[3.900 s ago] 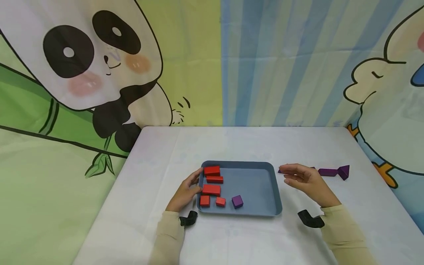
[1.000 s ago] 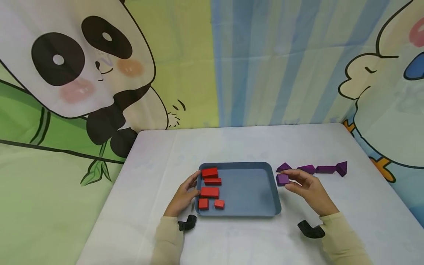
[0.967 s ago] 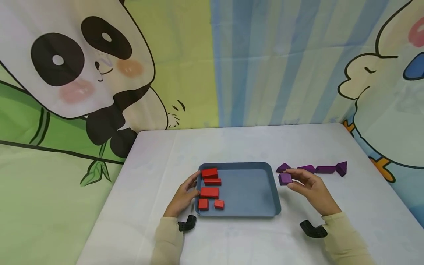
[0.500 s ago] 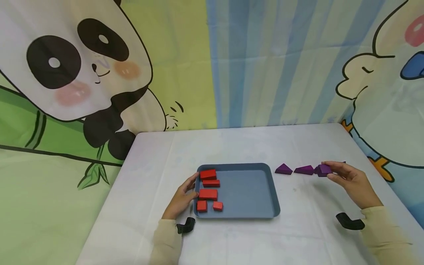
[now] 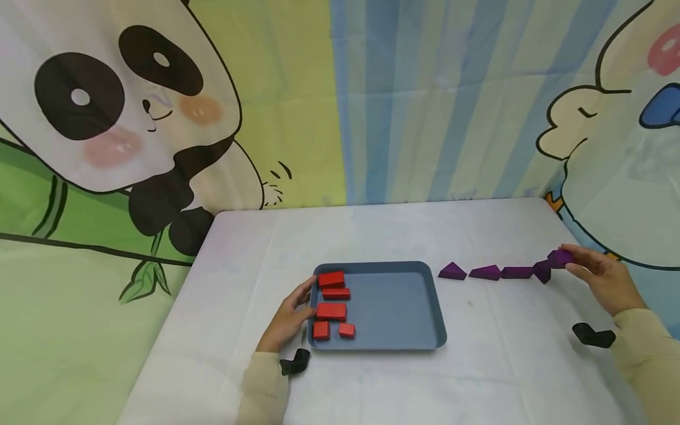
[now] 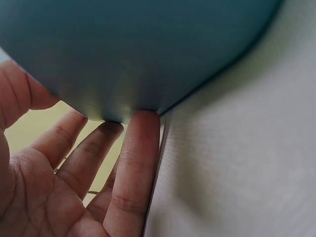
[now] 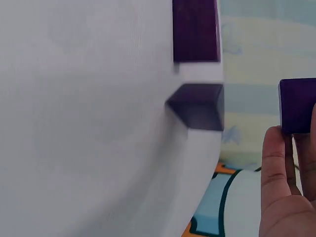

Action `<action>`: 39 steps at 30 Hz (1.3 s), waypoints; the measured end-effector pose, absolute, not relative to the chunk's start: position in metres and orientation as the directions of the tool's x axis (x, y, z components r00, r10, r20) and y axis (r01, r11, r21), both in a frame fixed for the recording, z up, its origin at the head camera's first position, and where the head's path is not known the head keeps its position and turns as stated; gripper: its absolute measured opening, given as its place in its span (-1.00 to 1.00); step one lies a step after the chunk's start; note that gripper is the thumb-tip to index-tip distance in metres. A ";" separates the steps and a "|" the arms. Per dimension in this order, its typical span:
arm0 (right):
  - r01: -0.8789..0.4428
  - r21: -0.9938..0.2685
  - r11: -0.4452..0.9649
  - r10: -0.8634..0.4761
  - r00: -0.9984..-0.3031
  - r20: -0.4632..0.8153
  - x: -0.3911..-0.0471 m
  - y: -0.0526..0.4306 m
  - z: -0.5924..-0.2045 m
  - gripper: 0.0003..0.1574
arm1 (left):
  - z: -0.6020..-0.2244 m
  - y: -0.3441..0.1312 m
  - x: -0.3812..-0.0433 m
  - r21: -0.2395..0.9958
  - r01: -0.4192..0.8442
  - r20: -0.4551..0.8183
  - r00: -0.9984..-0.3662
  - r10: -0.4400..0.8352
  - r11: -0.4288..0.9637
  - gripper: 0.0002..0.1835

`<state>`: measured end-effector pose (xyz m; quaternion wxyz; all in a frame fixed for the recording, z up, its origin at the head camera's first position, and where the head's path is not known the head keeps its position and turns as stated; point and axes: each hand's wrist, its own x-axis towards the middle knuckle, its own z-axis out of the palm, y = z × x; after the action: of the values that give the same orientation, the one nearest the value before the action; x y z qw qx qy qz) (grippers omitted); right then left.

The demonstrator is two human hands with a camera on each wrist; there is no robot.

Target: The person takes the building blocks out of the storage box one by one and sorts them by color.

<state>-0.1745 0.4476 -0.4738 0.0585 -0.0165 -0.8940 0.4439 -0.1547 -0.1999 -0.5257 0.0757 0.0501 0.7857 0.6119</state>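
Note:
At the right end of a row of purple blocks, my right hand (image 5: 605, 277) pinches a purple cube (image 5: 560, 258) between thumb and fingers. In the right wrist view the cube (image 7: 298, 105) appears above the table, apart from a purple triangular prism (image 7: 197, 106). My left hand (image 5: 287, 319) rests against the left side of a blue-grey tray (image 5: 382, 345); in the left wrist view its fairly straight fingers touch the tray's outer wall (image 6: 133, 64). Several red blocks (image 5: 332, 311) lie along the tray's left side.
Right of the tray, a purple triangle (image 5: 453, 271), a slanted purple block (image 5: 486, 272) and a purple bar (image 5: 517, 273) lie in line on the white table (image 5: 393, 389). A printed curtain (image 5: 425, 106) hangs behind.
The purple cube, earlier inside the tray, was picked up by my right hand and carried right along the purple row to its far end. My left hand stays at the tray.

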 end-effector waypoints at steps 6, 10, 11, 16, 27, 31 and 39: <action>0.037 -0.754 0.656 0.072 -0.997 0.014 -0.188 0.470 -0.480 -0.28 | -0.525 -0.201 -0.152 0.970 -0.026 -0.064 -0.986 0.153 0.241 -0.16; 0.066 -0.678 0.732 0.087 -0.996 -0.003 -0.191 0.484 -0.485 -0.27 | -0.528 -0.199 -0.155 0.971 -0.024 -0.068 -0.982 0.175 0.238 -0.16; 0.073 -0.668 0.741 0.091 -0.996 -0.009 -0.192 0.486 -0.486 -0.26 | -0.529 -0.199 -0.155 0.971 -0.024 -0.068 -0.982 0.177 0.237 -0.16; 0.111 -0.666 0.738 0.103 -0.993 -0.052 -0.197 0.488 -0.496 -0.25 | -0.529 -0.199 -0.155 0.970 -0.007 -0.051 -0.984 0.173 0.241 -0.16; 0.095 -0.624 0.776 0.090 -0.995 -0.038 -0.209 0.502 -0.518 -0.22 | -0.528 -0.200 -0.155 0.969 -0.009 -0.051 -0.985 0.163 0.248 -0.17; 0.111 -0.639 0.761 0.111 -0.993 -0.039 -0.205 0.498 -0.511 -0.21 | -0.528 -0.199 -0.153 0.968 -0.015 -0.056 -0.985 0.161 0.249 -0.16; 0.229 -0.712 0.664 0.330 -0.944 0.004 -0.200 0.461 -0.471 -0.31 | -0.527 -0.198 -0.153 0.978 -0.015 -0.053 -0.982 0.179 0.207 -0.17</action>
<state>-0.1999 0.4608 -0.4711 0.0663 -0.1538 -0.9096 0.3802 -0.1527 -0.1983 -0.5266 0.0772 0.0530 0.7731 0.6273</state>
